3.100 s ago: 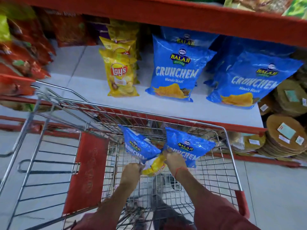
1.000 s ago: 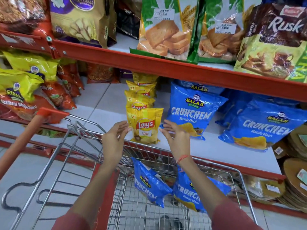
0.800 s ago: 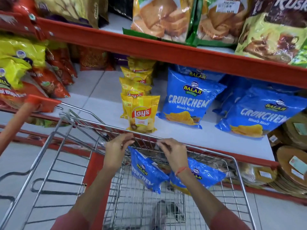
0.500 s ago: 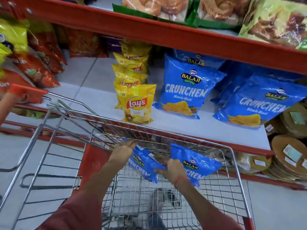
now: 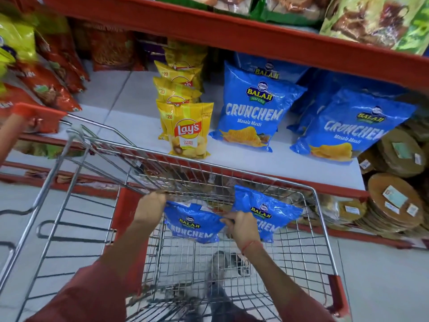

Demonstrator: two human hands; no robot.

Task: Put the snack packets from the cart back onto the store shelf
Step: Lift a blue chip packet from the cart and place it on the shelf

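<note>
Two blue Crunchem packets stand in the wire cart [image 5: 322,231]. My left hand [image 5: 149,209] grips the left blue packet [image 5: 193,225] at its upper left corner. My right hand [image 5: 241,226] pinches that same packet's right edge, in front of the right blue packet [image 5: 267,209]. On the white shelf [image 5: 139,126] just beyond the cart stand a row of yellow Lay's packets [image 5: 186,130] and larger blue Crunchem bags [image 5: 254,108].
Red and yellow snack bags [image 5: 51,87] fill the shelf's left side. Round brown stacks [image 5: 392,205] sit at the right end. A red upper shelf edge [image 5: 255,40] overhangs. A red cart handle [image 5: 34,112] pokes in from the left.
Both hands came down from the Lay's packet on the shelf into the cart and closed on the left blue packet. The camera tilted down.
</note>
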